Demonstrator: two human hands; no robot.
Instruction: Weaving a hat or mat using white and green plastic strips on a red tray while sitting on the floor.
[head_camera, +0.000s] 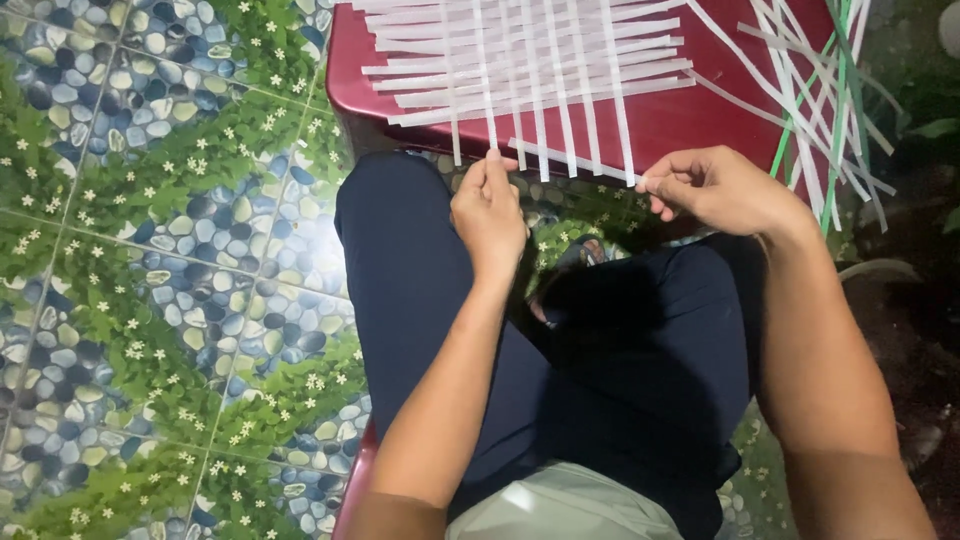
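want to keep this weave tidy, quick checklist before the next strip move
1. Left hand pinching an upright white strip at its lower end: ok.
2. Right hand holding the end of the loose crosswise strip: ok.
3. Woven mat lying flat on the red stool: ok.
4. Crosswise strips evenly packed: not ok, lowest one sits apart and slanted.
5. Spare white and green strips near right hand: ok.
6. Over-under order correct: cannot tell.
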